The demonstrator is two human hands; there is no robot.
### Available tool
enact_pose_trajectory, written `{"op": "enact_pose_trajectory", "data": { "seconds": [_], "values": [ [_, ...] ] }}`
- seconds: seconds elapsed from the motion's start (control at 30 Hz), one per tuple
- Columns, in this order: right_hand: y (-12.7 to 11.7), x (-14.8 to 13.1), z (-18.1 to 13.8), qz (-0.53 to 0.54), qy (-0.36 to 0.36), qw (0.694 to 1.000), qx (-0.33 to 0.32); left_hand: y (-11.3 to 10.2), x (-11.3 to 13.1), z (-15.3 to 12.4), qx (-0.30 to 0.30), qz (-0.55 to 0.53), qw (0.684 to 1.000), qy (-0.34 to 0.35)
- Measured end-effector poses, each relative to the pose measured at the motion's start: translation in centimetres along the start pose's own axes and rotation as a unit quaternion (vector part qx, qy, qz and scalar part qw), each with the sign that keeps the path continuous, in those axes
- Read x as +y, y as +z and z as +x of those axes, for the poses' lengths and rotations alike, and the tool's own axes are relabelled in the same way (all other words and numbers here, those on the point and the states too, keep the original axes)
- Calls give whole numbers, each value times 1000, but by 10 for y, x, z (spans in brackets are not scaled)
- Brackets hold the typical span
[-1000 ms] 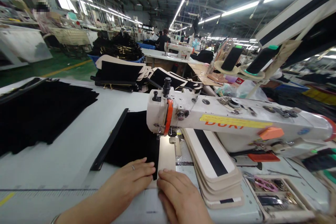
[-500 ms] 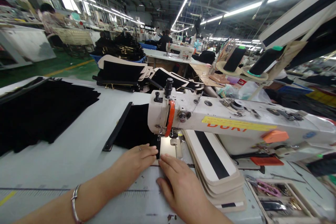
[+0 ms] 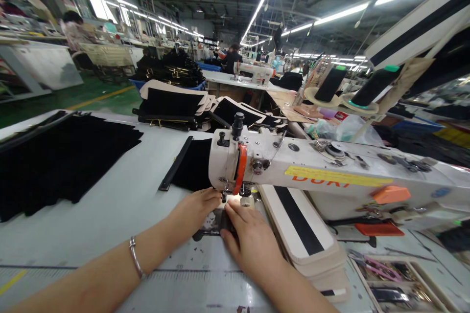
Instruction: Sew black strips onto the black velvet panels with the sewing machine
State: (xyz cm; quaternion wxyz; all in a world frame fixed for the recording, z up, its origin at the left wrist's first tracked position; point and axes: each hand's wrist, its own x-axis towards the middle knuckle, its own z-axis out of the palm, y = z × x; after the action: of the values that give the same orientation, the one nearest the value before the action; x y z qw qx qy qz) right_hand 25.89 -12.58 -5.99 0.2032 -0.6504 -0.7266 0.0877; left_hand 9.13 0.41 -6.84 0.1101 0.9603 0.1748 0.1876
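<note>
My left hand (image 3: pixel 193 210) lies flat on the table with its fingertips at the needle of the white sewing machine (image 3: pixel 293 168), pressing the near edge of a black fabric piece (image 3: pixel 194 165). My right hand (image 3: pixel 249 239) rests flat beside it, fingers stretched toward the presser foot. The black piece, with a black strip along its left edge, extends behind the machine head. A silver bracelet circles my left wrist. The fabric under my fingertips is mostly hidden.
A stack of cream panels with a black stripe (image 3: pixel 301 227) lies right of my hands. Black fabric (image 3: pixel 58 156) is spread at the left. A tray of small tools (image 3: pixel 392 283) sits at the right. Thread cones (image 3: pixel 330 83) stand behind the machine. Other workstations and people fill the background.
Both hands have slid forward to the needle. The black and cream pieces have fed away under the machine head, so less of them shows in front.
</note>
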Motion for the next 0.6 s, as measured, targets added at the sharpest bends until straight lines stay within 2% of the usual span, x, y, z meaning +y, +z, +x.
{"op": "enact_pose_trajectory", "data": {
  "seconds": [0.17, 0.37, 0.6],
  "values": [
    [1, 0, 2, 5, 2, 1000, 16, 2, -2, 3, 13, -13, 999, -28],
    [3, 0, 2, 16, 4, 999, 29, 2, -1, 5, 37, -12, 999, -20],
    [2, -5, 2, 8, 11, 999, 34, 6, -3, 6, 34, -19, 999, -34]
  ]
}}
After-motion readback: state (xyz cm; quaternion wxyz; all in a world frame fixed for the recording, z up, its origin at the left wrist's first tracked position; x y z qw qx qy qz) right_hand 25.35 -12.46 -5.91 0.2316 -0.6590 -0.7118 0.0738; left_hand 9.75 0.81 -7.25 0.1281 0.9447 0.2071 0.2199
